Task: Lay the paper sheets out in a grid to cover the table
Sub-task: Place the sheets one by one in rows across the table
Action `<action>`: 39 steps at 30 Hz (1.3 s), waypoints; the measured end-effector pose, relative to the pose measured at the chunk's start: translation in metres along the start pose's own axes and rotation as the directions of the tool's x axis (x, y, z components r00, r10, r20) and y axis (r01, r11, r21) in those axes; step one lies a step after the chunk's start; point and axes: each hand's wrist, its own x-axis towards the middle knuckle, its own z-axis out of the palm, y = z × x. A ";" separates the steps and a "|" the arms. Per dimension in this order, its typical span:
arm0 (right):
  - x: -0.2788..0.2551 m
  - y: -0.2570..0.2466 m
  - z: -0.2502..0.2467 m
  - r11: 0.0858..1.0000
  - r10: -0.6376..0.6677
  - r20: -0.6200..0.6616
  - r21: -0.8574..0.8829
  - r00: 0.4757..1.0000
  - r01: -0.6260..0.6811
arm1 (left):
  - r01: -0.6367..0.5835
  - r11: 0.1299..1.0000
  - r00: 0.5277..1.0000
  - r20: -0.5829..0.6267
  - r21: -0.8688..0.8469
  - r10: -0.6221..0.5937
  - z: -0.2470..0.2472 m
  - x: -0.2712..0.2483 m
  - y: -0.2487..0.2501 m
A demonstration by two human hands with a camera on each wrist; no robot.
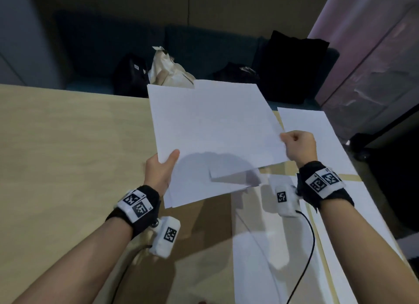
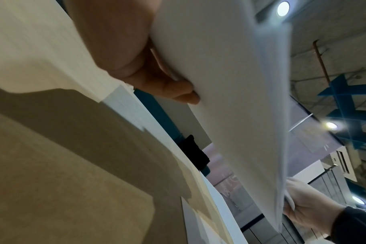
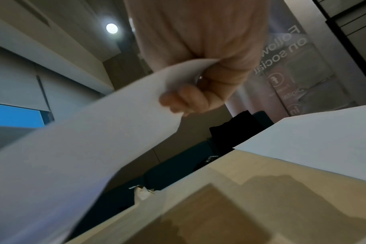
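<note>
You hold a stack of paper sheets up off the table, over its far middle part, tilted with the far edge raised. Its long axis runs from you toward the far edge of the table, leaning a little to the right, and the sheets are fanned out of line at the near end.

Your left hand grips the stack's near left corner, thumb on top and fingers beneath. Your right hand is curled shut around the right edge of the top sheet.

Three laid sheets lie flat along the right side of the table in a row running away from you, narrow strips of bare wood between them.

The left wrist view shows what the head view hides: the stack's underside, with your fingers pressed against it and the sheet edges splitting apart toward your right hand. The right wrist view shows the top sheet bending where your fingers fold over it.

Beyond the table sit a pale paper bag and dark bags; what is in them cannot be seen.
</note>
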 end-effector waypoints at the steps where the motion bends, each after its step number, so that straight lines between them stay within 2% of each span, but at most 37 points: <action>1: 0.009 0.004 -0.001 1.000 0.025 -0.034 -0.011 0.999 -0.026 | -0.001 1.000 1.000 -0.018 0.008 0.001 -0.001 0.000 -0.002; 5: 0.039 0.026 0.003 0.985 0.143 -0.118 -0.075 0.983 -0.153 | -0.006 0.998 0.997 -0.074 0.065 0.011 -0.010 -0.001 -0.008; 10: 0.059 0.048 0.018 0.950 0.253 -0.091 -0.167 0.963 -0.265 | -0.006 0.997 0.984 -0.178 0.074 0.019 -0.026 -0.001 -0.014; 14: 0.068 0.060 0.027 0.937 0.282 -0.058 -0.197 0.958 -0.288 | -0.012 0.998 0.976 -0.219 0.056 0.023 -0.032 0.001 -0.017; 19: 0.070 0.065 0.027 0.928 0.311 -0.025 -0.207 0.950 -0.309 | -0.021 0.998 0.978 -0.205 0.051 0.031 -0.030 -0.002 -0.019; 21: 0.065 0.066 0.028 0.913 0.316 -0.022 -0.263 0.949 -0.310 | -0.023 0.998 0.980 -0.195 0.063 0.035 -0.027 -0.003 -0.019; 23: 0.055 0.064 0.030 0.881 0.259 -0.031 -0.403 0.965 -0.249 | -0.023 0.998 0.982 -0.185 0.066 0.035 -0.024 -0.004 -0.019; 25: 0.041 0.061 0.032 0.822 0.123 0.012 -0.561 0.992 -0.095 | -0.017 0.998 0.984 -0.176 0.062 0.027 -0.022 -0.006 -0.019; 26: 0.034 0.060 0.035 0.790 0.048 0.076 -0.613 0.996 0.009 | -0.014 0.998 0.985 -0.172 0.060 0.024 -0.020 -0.007 -0.019; 28: 0.019 0.055 0.044 0.733 -0.030 0.249 -0.653 0.968 0.191 | -0.008 0.998 0.986 -0.163 0.057 0.017 -0.018 -0.008 -0.020; 30: 0.006 0.052 0.055 0.689 -0.002 0.392 -0.666 0.920 0.285 | 0.000 0.999 0.987 -0.159 0.052 0.009 -0.017 -0.010 -0.021; 32: -0.002 0.053 0.064 0.662 0.075 0.454 -0.689 0.888 0.297 | 0.008 0.999 0.987 -0.158 0.049 0.000 -0.017 -0.011 -0.020; 39: 0.005 0.054 0.066 0.715 0.165 0.458 -0.666 0.874 0.213 | 0.013 0.999 0.988 -0.156 0.036 -0.007 -0.019 -0.016 -0.021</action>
